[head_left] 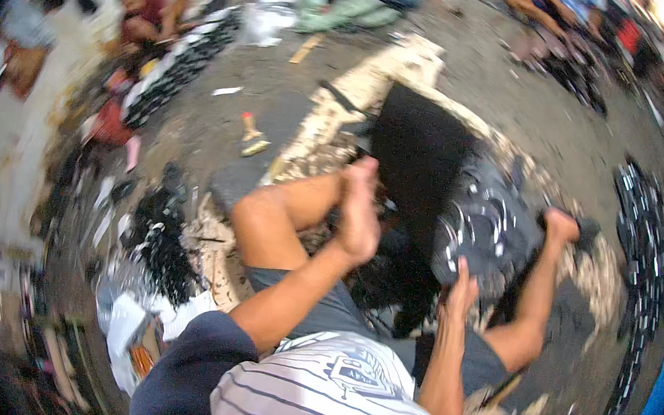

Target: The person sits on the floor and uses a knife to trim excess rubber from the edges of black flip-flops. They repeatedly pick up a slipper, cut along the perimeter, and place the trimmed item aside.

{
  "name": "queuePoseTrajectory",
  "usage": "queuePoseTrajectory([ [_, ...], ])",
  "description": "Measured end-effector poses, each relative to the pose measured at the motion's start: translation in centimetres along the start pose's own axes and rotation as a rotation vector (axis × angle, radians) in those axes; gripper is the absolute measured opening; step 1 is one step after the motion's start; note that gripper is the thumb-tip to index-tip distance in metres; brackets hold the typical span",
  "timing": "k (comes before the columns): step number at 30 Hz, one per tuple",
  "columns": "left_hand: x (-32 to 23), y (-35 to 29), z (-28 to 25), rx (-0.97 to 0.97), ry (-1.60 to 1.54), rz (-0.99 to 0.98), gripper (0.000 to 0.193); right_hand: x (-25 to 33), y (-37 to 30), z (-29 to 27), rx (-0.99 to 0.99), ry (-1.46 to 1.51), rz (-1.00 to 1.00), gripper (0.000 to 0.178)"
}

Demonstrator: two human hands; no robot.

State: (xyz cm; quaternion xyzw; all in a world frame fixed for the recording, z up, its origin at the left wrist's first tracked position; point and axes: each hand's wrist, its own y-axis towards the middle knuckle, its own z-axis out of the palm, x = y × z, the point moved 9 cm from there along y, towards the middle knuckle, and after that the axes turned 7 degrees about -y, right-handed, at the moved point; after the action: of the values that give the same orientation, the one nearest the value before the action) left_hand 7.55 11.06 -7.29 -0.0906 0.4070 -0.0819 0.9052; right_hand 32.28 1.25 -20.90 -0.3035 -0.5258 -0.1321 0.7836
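My left hand [359, 223] is raised beside the left edge of a flat black sheet [418, 148]. Its fingers look stretched out, and nothing shows in it. My right hand [459, 296] is at the near edge of a heap of glossy black pieces [483, 222], with its fingers pointing away from me. Blur hides whether it grips one of them. The heap lies against the right side of the sheet, between my bent legs. Under the sheet is a pale, dark-spotted mat [337, 129]. Dark clutter in front of my lap is too blurred to name.
A brush with a red-tipped handle [252, 135] lies on the floor to the left. Nearer is a tangled black pile [162, 241]. Rows of black pieces [637, 286] run along the right. Other people sit at the far left [144, 14] and far right [551, 6].
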Motion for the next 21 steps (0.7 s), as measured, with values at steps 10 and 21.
queuePoseTrajectory([
  [10,2.0,-4.8,2.5,0.371,-0.453,-0.364,0.06,13.3,2.8,-12.6,-0.419,-0.061,-0.521,0.031],
  [21,16.6,-0.4,1.4,0.258,0.28,-0.654,0.039,0.9,-5.4,-39.9,-0.93,-1.229,0.058,0.042],
])
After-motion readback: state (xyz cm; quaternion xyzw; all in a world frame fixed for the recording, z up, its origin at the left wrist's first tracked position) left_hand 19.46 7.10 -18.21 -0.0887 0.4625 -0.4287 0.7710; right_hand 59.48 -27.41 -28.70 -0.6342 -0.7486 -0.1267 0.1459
